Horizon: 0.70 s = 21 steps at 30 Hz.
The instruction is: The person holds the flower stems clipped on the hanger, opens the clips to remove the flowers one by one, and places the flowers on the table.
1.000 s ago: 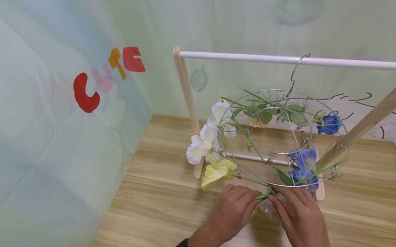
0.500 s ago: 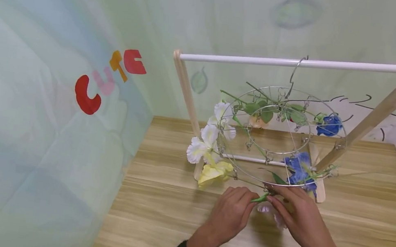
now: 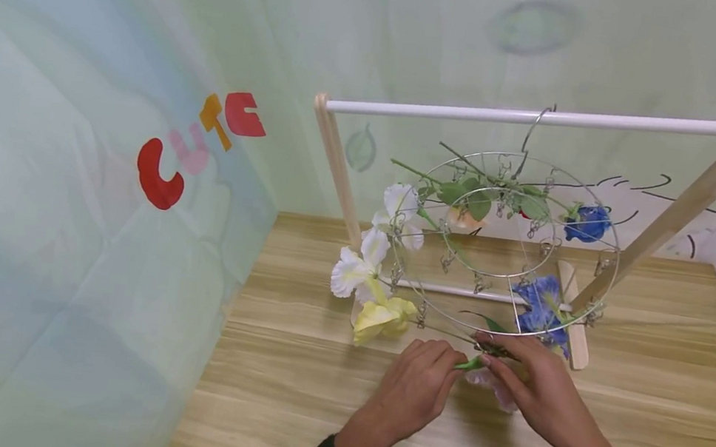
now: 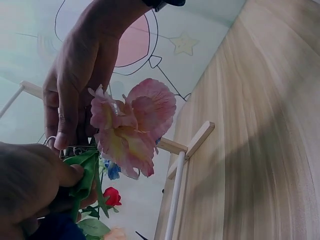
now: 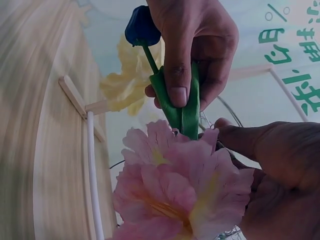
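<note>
The green-leafed dark blue tulip (image 5: 163,91) pokes out past the left hand (image 3: 415,385), which pinches its leaves. The right hand (image 3: 545,390) pinches a small silver metal clip (image 4: 79,149) close by.

Near side of the wire hanger (image 3: 492,275) is occupied by the left hand (image 3: 415,387) and right hand (image 3: 542,388); gap between fingertips is bridged by the green leaf (image 3: 470,364) and a metal clip (image 4: 80,148). Space just below is filled by the pink flower (image 5: 170,190). Left access is hindered by white flowers (image 3: 359,265) and the yellow flower (image 3: 384,321); right access is narrowed by the blue-violet flower (image 3: 539,302) and slanted post (image 3: 675,206). Far edge is crowded by leafy stems (image 3: 477,205). Passage is left under the top bar (image 3: 612,122), split by the hook (image 3: 525,151). Wide room is offered over the tabletop (image 3: 272,377), outside both hands.
</note>
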{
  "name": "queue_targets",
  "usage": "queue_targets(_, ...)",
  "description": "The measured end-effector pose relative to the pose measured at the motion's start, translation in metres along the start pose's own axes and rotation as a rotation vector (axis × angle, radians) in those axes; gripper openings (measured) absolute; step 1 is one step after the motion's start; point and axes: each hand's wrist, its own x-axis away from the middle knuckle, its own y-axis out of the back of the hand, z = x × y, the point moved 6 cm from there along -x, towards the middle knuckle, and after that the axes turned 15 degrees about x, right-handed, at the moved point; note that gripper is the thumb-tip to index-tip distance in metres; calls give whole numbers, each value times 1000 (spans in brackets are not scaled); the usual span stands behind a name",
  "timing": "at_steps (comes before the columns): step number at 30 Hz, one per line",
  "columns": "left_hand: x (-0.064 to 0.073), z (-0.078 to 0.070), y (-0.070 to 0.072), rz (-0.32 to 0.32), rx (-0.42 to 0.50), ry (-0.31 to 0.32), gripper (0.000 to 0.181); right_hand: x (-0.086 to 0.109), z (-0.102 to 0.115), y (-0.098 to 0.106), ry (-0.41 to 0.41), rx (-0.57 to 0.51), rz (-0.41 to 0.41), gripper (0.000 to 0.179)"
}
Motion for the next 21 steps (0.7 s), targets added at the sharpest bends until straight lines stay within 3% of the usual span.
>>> queue_targets(9, 0, -1, 2, 22, 12, 12, 10, 2, 1, -1, -1, -108, 8, 30)
queue_targets(21, 0, -2, 3, 21, -4, 2, 12, 4, 2, 0, -54, -86, -142, 28)
